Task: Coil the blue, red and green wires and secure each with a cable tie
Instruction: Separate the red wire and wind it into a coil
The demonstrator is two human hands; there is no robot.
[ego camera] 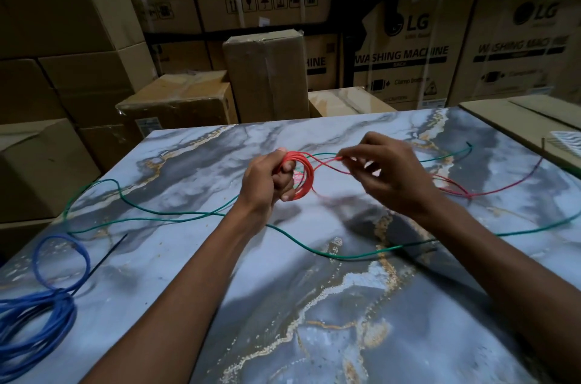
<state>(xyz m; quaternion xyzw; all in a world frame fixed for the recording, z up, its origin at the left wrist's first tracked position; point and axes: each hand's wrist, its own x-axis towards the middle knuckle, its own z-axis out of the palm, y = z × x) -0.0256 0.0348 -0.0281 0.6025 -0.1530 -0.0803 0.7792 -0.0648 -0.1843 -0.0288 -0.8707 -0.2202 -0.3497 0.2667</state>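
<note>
Above the middle of the marble-patterned desk [283,305], the left hand [267,182] gripped the red wire coil [303,174] to keep its loops together, while the right hand [386,173] pinched the free red strand, likely feeding another turn. Uncoiled, the green wire [176,214] sprawled across the desk; the blue wire [34,330] lay bundled near left.
</note>
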